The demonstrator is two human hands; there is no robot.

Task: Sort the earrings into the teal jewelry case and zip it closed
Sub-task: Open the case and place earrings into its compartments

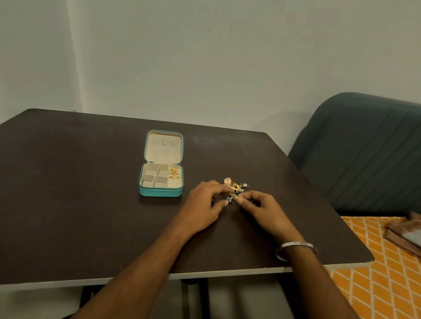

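One teal jewelry case [159,191] is lying open at frame centre, three gold earrings [173,173] sitting in its right compartment. Just right, the left hand [204,206] and right hand [264,213] are pinching with curled fingers at one tangled earring pile [235,188] on the dark table [52,192].

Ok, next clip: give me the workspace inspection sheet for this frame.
Surface: dark brown table, pale edge.
Job's things: teal jewelry case lies open, lid laid back; gold earrings sit in its right-hand compartments, the others look empty. Pile of loose earrings lies right of the case.
Clutter: nothing seen on the table.
Grippers: left hand and right hand both at the pile, fingertips pinching pieces; silver bangle on the right wrist.
Cables: nothing seen.
Surroundings: grey wall, dark grey headboard, orange patterned bedsheet with folded cloth.
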